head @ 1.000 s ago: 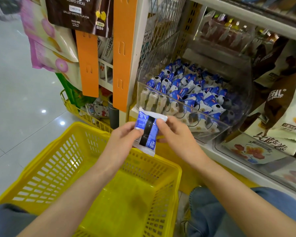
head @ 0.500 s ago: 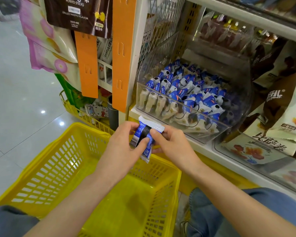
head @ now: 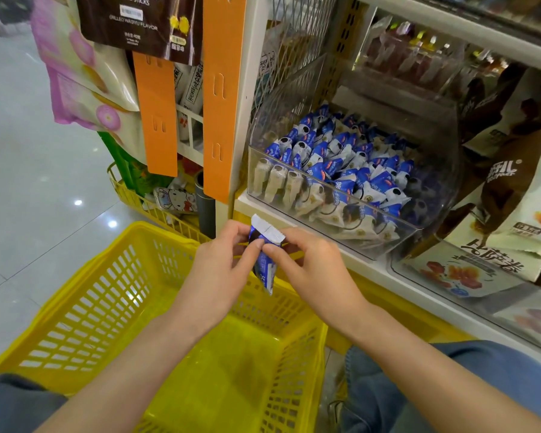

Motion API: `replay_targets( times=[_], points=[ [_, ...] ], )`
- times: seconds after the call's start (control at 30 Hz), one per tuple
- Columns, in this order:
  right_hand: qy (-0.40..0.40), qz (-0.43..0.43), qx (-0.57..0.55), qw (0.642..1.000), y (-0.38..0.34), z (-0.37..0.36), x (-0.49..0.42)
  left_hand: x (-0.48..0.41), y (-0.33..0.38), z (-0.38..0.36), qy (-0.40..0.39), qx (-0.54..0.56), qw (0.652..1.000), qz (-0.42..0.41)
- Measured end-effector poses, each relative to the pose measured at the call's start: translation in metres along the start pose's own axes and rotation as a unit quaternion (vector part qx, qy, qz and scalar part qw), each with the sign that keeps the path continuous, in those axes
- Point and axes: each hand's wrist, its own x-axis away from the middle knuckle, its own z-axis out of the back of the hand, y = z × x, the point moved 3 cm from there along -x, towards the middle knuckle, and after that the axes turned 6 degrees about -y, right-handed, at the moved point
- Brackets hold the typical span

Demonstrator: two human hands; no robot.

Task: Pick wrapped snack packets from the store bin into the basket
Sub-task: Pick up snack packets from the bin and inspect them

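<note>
Our left hand [head: 219, 273] and right hand [head: 313, 270] both pinch 1 blue snack packet [head: 264, 265], seemingly twisted, over the yellow basket [head: 88, 307], near the bin [head: 445, 185]

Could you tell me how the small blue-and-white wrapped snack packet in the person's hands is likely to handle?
The small blue-and-white wrapped snack packet probably weighs little: the left hand and right hand hold it with fingertip pinches. Its glossy film looks slippery, and the crimped end likely flexes. Flattish, so it should not roll in the yellow plastic basket.
</note>
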Motion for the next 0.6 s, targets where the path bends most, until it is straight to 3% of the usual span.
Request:
replay_targets(
  times=[0.27,0.43,0.6],
  points=[
    [-0.008,-0.011,0.060,0.998,-0.001,-0.007,0.001,0.002,-0.001,0.000,0.019,-0.191,0.981,-0.024],
    [-0.080,-0.039,-0.023,0.996,-0.003,-0.017,-0.001,0.001,-0.005,0.005,0.051,-0.163,0.985,0.006],
    [-0.058,-0.062,-0.059,0.995,0.004,-0.014,-0.002,0.000,-0.004,0.000,0.005,-0.094,0.995,0.016]
  ],
)
